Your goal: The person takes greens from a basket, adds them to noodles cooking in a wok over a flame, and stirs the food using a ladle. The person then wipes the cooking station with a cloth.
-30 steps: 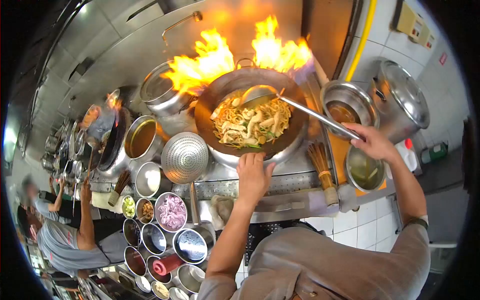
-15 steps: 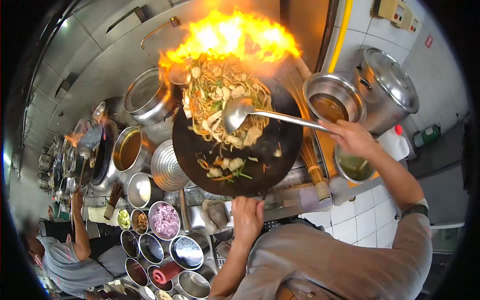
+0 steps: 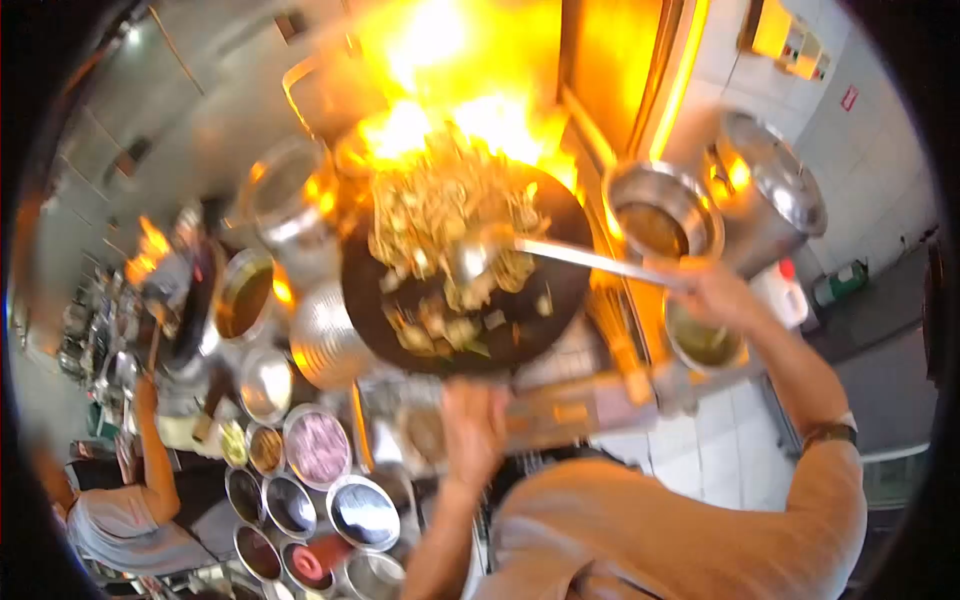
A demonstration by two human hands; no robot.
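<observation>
My right hand (image 3: 718, 298) is wrapped round the long handle of a metal ladle (image 3: 590, 258). The ladle's bowl reaches in among fried noodles (image 3: 430, 215) with pale chunks and vegetables. These noodles lie in a dark wok (image 3: 390, 315), heaped toward its far side, with some pieces spread nearer me. At the wok's near edge my left hand (image 3: 473, 428) is closed on what seems to be its handle, mostly hidden by the fingers. Large flames (image 3: 450, 90) rise behind and over the far rim. Motion blurs the view.
A steel pot of brown liquid (image 3: 655, 215) and a bamboo brush (image 3: 622, 345) sit right of the wok. To its left are a perforated strainer (image 3: 325, 335), a bowl of sliced onion (image 3: 317, 447) and several metal bowls. Another person (image 3: 130, 520) works at far left.
The flames have grown much larger and brighter. My left hand has shifted left, and my right hand with the ladle slightly right and down. The noodles have moved within the wok.
</observation>
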